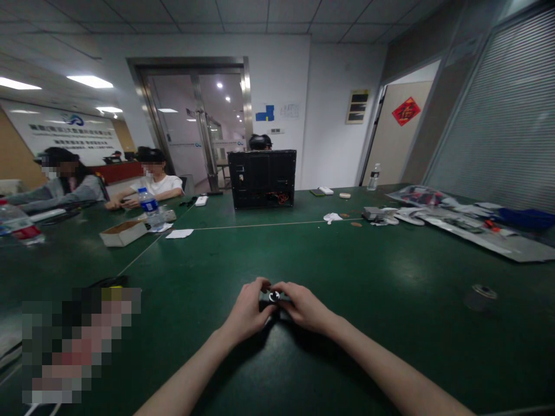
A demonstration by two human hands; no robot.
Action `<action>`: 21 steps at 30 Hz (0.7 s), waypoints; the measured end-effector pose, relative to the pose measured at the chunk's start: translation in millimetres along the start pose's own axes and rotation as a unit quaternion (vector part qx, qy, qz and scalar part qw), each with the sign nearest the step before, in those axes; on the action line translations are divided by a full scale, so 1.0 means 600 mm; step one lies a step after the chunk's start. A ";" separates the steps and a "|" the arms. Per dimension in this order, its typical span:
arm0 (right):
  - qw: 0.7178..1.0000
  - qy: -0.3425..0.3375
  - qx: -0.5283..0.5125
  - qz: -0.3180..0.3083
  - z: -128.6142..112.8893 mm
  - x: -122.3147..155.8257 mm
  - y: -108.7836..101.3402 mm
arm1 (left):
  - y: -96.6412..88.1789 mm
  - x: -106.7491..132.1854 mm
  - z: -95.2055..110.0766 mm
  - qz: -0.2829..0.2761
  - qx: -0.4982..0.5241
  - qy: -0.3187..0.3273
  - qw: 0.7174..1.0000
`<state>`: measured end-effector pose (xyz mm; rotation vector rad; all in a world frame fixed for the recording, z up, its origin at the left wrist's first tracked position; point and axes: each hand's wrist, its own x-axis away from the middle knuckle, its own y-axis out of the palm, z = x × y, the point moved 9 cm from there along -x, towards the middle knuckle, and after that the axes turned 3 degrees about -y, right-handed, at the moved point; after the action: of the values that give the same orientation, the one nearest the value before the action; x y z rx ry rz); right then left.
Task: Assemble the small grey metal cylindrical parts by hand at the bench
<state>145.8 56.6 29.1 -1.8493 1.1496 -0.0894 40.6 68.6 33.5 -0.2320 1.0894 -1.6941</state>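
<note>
A broad green tabletop [208, 254], crossed by thin pale seams, stretches from the worker's forearms to its far edge, where a black, boxy case [264, 179] stands upright with a person partly hidden behind it. Along the right side, a flat greyish-white sheet [515, 249] heaped with mixed items runs out of the picture, its near edge well apart from the hands. At near centre, the left hand [249, 309] and right hand [301, 305] meet over the table, with a wide stretch of green between them and the case and room for either elbow to swing outward. A clear plastic bottle with a blue label [150, 207] stands just beside an open, white, shallow box [124, 237] at far left, both beyond the left hand's near reach. A short, dark grey cylinder with a pale rim [480, 298] sits well off to the right. Smallest, between both hands, is a small dark object with a bright ring [274, 296]; fingers and thumbs curl around its two sides, pinching it, though how firmly they press cannot be told
</note>
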 end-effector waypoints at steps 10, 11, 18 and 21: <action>0.996 -0.005 -0.018 0.083 0.000 -0.003 -0.014 | 0.004 0.000 0.016 -0.028 -0.011 0.011 0.999; 0.996 -0.007 -0.019 0.092 -0.002 -0.004 -0.018 | 0.005 -0.001 0.018 -0.032 -0.015 0.015 0.999; 0.993 0.036 0.030 0.112 0.023 -0.003 -0.046 | 0.001 -0.001 0.024 -0.027 -0.036 0.034 0.998; 0.993 0.065 0.077 0.057 0.045 -0.001 -0.030 | -0.001 -0.001 0.021 -0.018 -0.044 0.030 0.998</action>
<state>170.6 77.2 27.3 -1.6589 1.2987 -0.2301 48.2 62.5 41.5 -0.2594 1.2124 -1.6974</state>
